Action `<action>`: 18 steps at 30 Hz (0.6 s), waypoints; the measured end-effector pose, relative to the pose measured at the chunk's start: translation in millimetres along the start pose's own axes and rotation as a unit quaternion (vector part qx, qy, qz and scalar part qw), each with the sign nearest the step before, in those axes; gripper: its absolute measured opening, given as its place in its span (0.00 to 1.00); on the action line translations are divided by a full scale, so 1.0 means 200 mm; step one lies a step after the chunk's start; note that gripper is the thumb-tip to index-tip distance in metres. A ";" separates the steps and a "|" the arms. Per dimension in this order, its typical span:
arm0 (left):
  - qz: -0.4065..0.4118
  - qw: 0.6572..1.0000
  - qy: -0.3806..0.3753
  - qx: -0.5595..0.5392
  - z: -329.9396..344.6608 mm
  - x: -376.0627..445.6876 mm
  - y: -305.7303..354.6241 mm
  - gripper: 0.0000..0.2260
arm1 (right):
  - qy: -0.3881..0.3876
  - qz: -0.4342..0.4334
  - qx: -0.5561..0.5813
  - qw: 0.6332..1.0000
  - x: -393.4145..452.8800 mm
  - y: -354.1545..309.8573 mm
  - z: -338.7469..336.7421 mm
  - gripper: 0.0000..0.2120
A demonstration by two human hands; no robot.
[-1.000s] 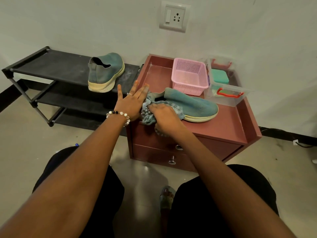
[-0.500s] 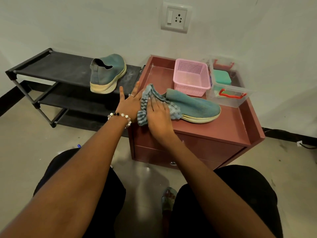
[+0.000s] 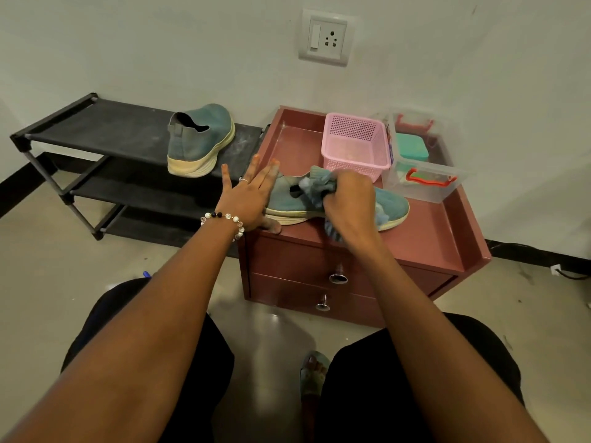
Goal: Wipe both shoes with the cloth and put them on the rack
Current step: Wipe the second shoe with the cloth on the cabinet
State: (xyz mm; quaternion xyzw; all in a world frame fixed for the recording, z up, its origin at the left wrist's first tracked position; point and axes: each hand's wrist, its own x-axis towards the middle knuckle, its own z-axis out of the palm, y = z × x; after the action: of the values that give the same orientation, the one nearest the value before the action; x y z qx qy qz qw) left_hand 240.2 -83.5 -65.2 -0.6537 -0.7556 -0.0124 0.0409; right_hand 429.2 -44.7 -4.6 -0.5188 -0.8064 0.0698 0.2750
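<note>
The shoe point(image 3: 335, 204) being cleaned lies on its sole at the front of the cabinet top point(image 3: 425, 231), heel toward the rack, toe pointing right. The right hand point(image 3: 350, 203) bunches the cloth point(image 3: 315, 190) in curled fingers and presses it onto the upper near the shoe's opening, with a tail of cloth hanging down below the hand at the front edge. The left hand point(image 3: 251, 196) lies flat, fingers straight and spread, braced against the heel, thumb down on the cabinet edge; it holds nothing.

To my eye the trouble is how close the shoe sits to that front edge. The left hand only props it, so a hard stroke toward the person could skid the sole off the top and onto the floor. The dangling tail could also snag under the sole and drag it.

Just behind the shoe stand a pink basket point(image 3: 353, 145) and a clear box point(image 3: 422, 174); a long push away could knock the toe or the knuckles into them.

The other shoe point(image 3: 200, 140) already stands on the top shelf of the rack point(image 3: 96, 129), near its right end. Setting this one beside it looks easy, though a careless reach could nudge that one.
</note>
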 end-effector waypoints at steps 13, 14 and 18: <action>-0.006 1.000 0.024 0.012 0.02 -0.01 0.00 0.39 | -0.220 -0.254 -0.135 0.932 -0.06 -0.04 0.16 0.23; -0.010 1.000 0.015 0.006 0.02 -0.01 0.00 0.45 | -0.232 -0.231 -0.156 0.932 -0.05 -0.02 0.13 0.20; -0.008 1.000 -0.002 -0.001 0.01 -0.01 0.01 0.58 | -0.202 -0.101 -0.172 0.959 -0.03 -0.01 0.03 0.14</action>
State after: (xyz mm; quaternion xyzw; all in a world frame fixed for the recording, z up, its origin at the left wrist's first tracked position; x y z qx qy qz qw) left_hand 241.9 -85.1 -66.8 -0.6479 -0.7607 -0.0121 0.0385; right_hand 426.4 -50.4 -11.6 -0.4491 -0.8933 0.0052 0.0186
